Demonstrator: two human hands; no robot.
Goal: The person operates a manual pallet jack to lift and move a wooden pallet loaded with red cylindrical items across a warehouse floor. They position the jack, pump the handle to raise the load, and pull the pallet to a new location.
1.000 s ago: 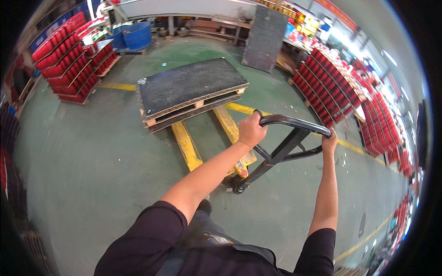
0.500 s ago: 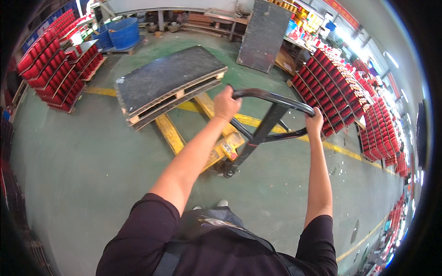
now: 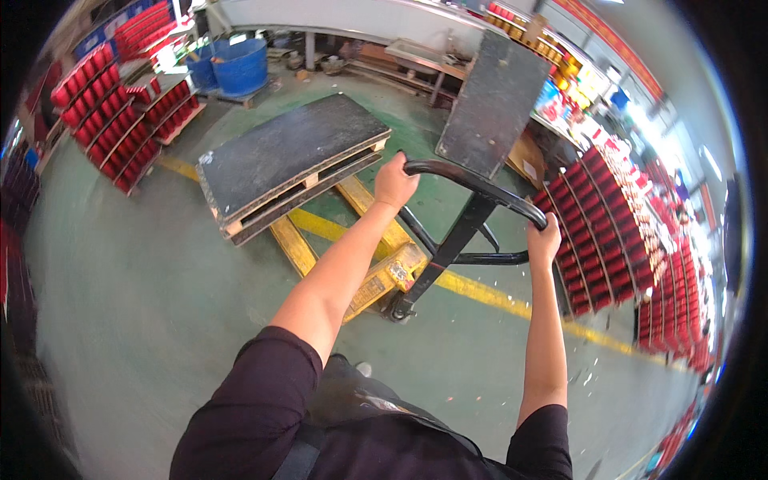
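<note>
Left hand [image 3: 396,184], right hand [image 3: 545,239] gripping handle [image 3: 471,216] ends, good hold.
We're judging it stiff; pallet jack [image 3: 405,262] below hands probably heavy.

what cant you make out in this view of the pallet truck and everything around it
Head view:
- Far ends of the yellow forks: hidden by the black-topped pallet.
- Palms of the left hand and right hand: hidden by the hands themselves, gripping the black handle.
- Dark things at far left: dim, cut off by the lens rim.
</note>
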